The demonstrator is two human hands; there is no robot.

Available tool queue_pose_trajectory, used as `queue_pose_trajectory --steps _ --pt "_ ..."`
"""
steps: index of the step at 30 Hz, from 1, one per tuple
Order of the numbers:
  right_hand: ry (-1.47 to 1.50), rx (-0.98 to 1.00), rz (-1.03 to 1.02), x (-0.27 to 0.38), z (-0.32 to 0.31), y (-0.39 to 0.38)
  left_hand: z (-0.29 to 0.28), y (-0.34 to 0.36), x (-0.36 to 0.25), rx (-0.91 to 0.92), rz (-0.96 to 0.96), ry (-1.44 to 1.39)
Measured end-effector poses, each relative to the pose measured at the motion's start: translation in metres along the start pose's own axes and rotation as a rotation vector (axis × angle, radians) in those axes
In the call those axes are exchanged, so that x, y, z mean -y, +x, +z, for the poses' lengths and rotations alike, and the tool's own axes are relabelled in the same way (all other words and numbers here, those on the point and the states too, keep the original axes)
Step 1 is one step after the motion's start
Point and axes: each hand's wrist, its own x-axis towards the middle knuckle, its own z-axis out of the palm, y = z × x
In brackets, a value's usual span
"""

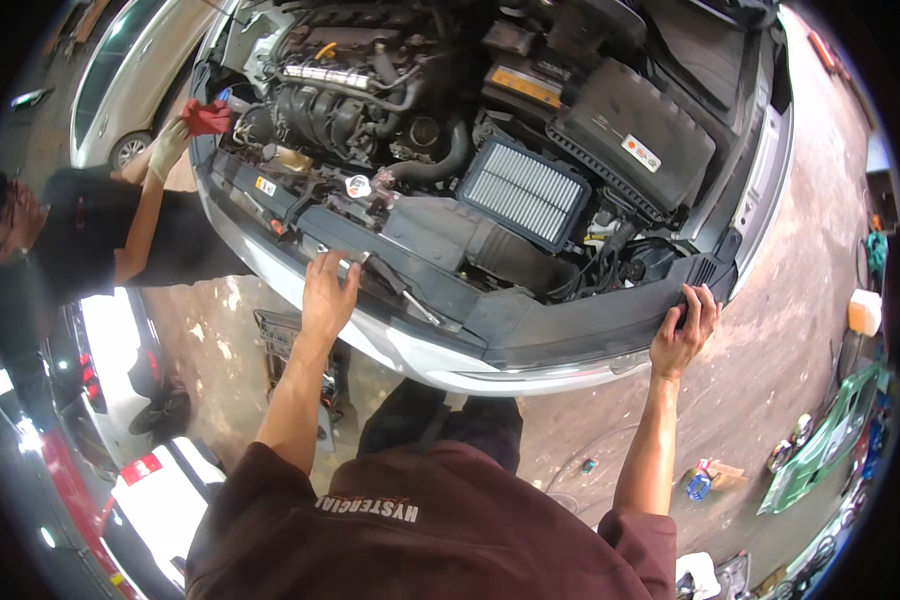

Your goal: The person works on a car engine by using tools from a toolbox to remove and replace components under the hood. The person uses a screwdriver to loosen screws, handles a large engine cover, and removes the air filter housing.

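The engine bay of a white car is open in front of me. At the front panel (pixel 400 300), my left hand (pixel 328 300) has its fingers bent around a slim silver tool (pixel 344 263); its exact kind is partly hidden by the fingertips. A second silver rod (pixel 420 308) lies on the panel to the right of that hand. My right hand (pixel 684 335) rests on the panel's right corner, fingers bent and apart, with nothing in it. Between and beyond my hands, a pleated air filter (pixel 525 190) sits in its dark frame, beside the black airbox cover (pixel 640 140).
On the left a person's gloved hand (pixel 170 145) holds a red cloth (pixel 207 117) at the bay's edge. The engine (pixel 340 110) and battery (pixel 526 85) lie farther back. A green panel (pixel 820 440) and a blue roll (pixel 698 487) are on the floor at right.
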Motion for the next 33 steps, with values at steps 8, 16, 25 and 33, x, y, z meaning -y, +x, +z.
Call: queue_pose_trajectory --steps 8,16,25,33 --pt "-0.235 0.065 -0.042 -0.027 0.001 -0.004 -0.016 0.045 -0.066 0.054 0.355 -0.446" --pt "-0.35 0.071 -0.014 -0.032 0.016 -0.022 -0.148 0.054 -0.23 0.116 1.087 -0.981" --pt "-0.339 -0.03 0.167 0.064 0.042 0.015 -0.126 0.092 -0.153 0.164 0.822 -0.955" --pt "-0.284 -0.078 0.236 0.054 0.02 0.003 -0.008 0.098 0.061 -0.154 -0.101 -0.606"
